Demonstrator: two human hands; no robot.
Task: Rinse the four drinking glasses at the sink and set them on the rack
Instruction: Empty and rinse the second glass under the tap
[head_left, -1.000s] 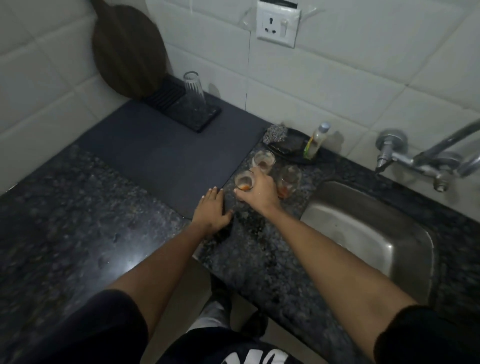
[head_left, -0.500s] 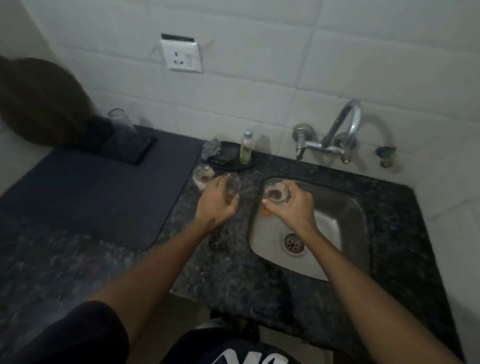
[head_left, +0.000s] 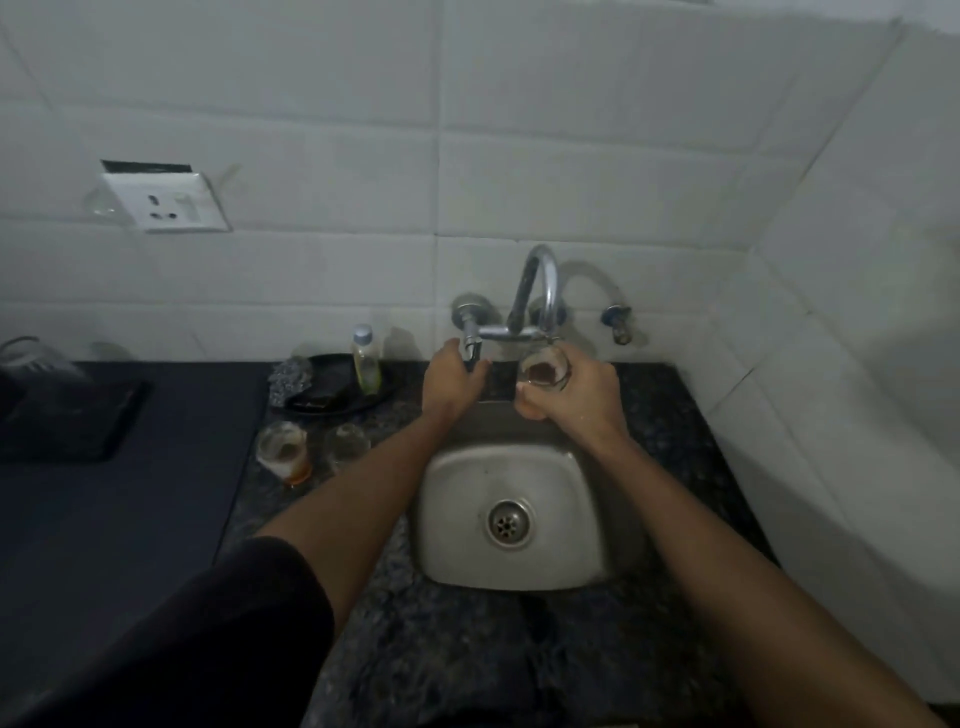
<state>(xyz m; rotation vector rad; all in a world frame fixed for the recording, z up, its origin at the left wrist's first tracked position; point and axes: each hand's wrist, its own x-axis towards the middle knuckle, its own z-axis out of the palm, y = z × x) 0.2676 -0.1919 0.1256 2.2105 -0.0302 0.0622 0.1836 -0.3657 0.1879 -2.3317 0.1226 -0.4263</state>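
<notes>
Now right hand (head_left: 574, 397) holds one glass (head_left: 544, 368); two glasses (head_left: 283, 452), seemingly, on counter (head_left: 467, 649)

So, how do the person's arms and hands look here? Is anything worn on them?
Both forearms are bare. The left hand and the right hand show no gloves, and no rings or watch can be seen. A dark short sleeve covers the left upper arm, loose and plain. The right arm shows no sleeve inside the frame.
</notes>
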